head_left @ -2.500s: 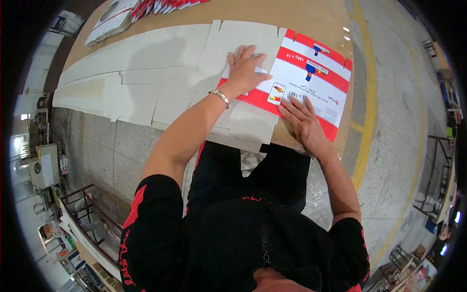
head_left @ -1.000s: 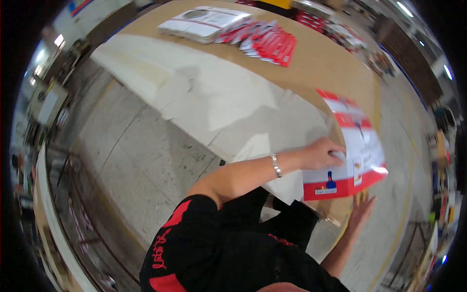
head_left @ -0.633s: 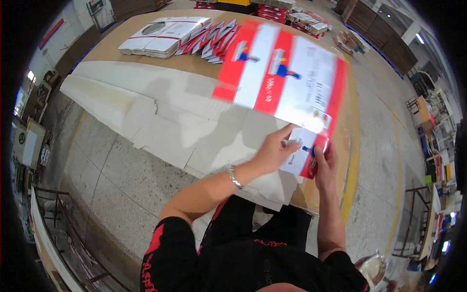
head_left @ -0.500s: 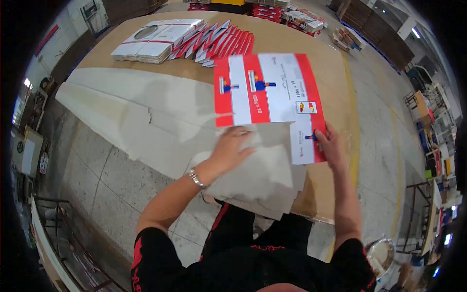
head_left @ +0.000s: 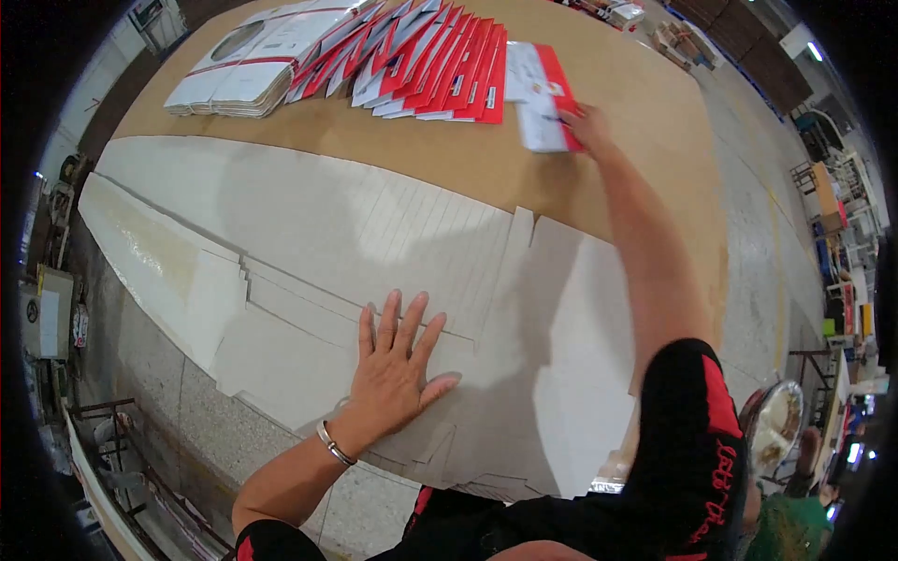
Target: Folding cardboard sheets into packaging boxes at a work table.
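Note:
My left hand (head_left: 393, 365) lies flat with fingers spread on the pale grey cardboard sheets (head_left: 318, 224), which overlap in a fan across the near part of the table. My right arm reaches far forward. Its hand (head_left: 589, 129) grips the right edge of a red and white printed carton (head_left: 543, 126), slightly blurred by motion. That carton is at the right end of a row of folded red and white cartons (head_left: 449, 70), standing tilted against one another. Whether it touches the last one I cannot tell.
Left of the row sits a strapped bundle of white flattened cartons (head_left: 248, 70) with an oval opening on top. All this rests on a brown tabletop (head_left: 645, 103). A round metal-rimmed container (head_left: 774, 425) stands at lower right; a metal-framed bench (head_left: 103, 467) is at lower left.
My right hand has carried the printed carton forward, from above the sheets to the end of the row. My left hand has come down flat on the sheets. The view has shifted.

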`<act>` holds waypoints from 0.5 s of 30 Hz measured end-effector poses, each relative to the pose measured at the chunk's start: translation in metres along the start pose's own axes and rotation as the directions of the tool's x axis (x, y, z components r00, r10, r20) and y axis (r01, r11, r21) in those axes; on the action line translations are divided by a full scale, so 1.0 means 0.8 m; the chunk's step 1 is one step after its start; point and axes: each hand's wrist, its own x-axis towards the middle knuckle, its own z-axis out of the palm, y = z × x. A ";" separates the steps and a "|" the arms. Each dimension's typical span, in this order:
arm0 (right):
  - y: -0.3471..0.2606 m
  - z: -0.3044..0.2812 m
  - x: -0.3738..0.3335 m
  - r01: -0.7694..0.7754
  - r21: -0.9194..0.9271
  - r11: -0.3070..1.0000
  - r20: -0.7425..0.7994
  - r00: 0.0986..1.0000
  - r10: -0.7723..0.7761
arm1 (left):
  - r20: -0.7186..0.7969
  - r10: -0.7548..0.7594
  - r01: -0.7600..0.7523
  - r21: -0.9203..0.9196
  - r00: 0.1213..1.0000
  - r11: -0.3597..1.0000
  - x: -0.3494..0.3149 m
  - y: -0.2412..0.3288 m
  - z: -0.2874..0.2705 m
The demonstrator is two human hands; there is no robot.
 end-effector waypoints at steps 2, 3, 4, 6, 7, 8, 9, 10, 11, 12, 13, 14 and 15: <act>0.001 0.011 0.030 0.072 0.555 0.829 0.005 0.996 -0.089 | -0.001 0.078 -0.078 -0.047 0.997 0.996 0.026 0.013 0.005; -0.009 0.020 0.025 0.062 0.560 0.826 0.014 0.996 -0.084 | -0.003 0.075 -0.075 -0.029 0.997 0.997 0.027 0.013 0.006; -0.027 0.024 0.016 -0.030 0.603 0.797 0.191 0.976 -0.107 | -0.003 0.063 -0.063 -0.009 0.998 0.998 0.024 0.012 0.005; -0.038 0.004 -0.019 -0.137 0.622 0.771 0.355 0.927 -0.122 | -0.014 0.057 -0.057 0.009 0.998 0.998 0.024 0.012 0.007; -0.036 -0.003 -0.055 -0.060 0.505 0.861 0.314 0.942 -0.119 | -0.026 0.046 -0.045 0.030 0.999 0.999 0.020 0.011 0.008; -0.033 -0.008 -0.098 0.004 0.375 0.927 0.284 0.951 -0.119 | 0.004 0.033 -0.033 0.022 0.999 0.999 0.012 0.007 0.009; -0.034 -0.021 -0.144 -0.028 0.379 0.925 0.310 0.945 -0.099 | -0.029 0.014 -0.012 0.055 0.999 0.998 0.009 0.000 0.013; -0.040 -0.043 -0.191 0.200 0.066 0.978 0.330 0.920 -0.210 | -0.059 0.000 0.005 0.097 0.998 0.995 0.002 -0.007 0.012; -0.037 -0.072 -0.235 0.408 -0.261 0.875 0.380 0.877 -0.295 | -0.029 0.016 -0.013 0.085 0.999 0.996 0.001 -0.007 0.012; -0.035 -0.094 -0.273 0.382 -0.259 0.887 0.381 0.884 -0.270 | -0.082 0.035 -0.025 0.116 0.996 0.993 0.001 -0.008 0.008; -0.029 -0.115 -0.305 0.364 -0.313 0.877 0.346 0.904 -0.252 | -0.142 0.063 -0.043 0.144 0.988 0.989 0.005 -0.009 0.009; -0.021 -0.134 -0.331 0.346 -0.367 0.863 0.307 0.921 -0.239 | -0.132 0.088 -0.069 0.142 0.987 0.987 0.010 -0.007 0.012; -0.009 -0.149 -0.346 0.325 -0.376 0.868 0.292 0.930 -0.222 | -0.137 0.135 -0.116 0.142 0.981 0.983 0.015 -0.004 0.016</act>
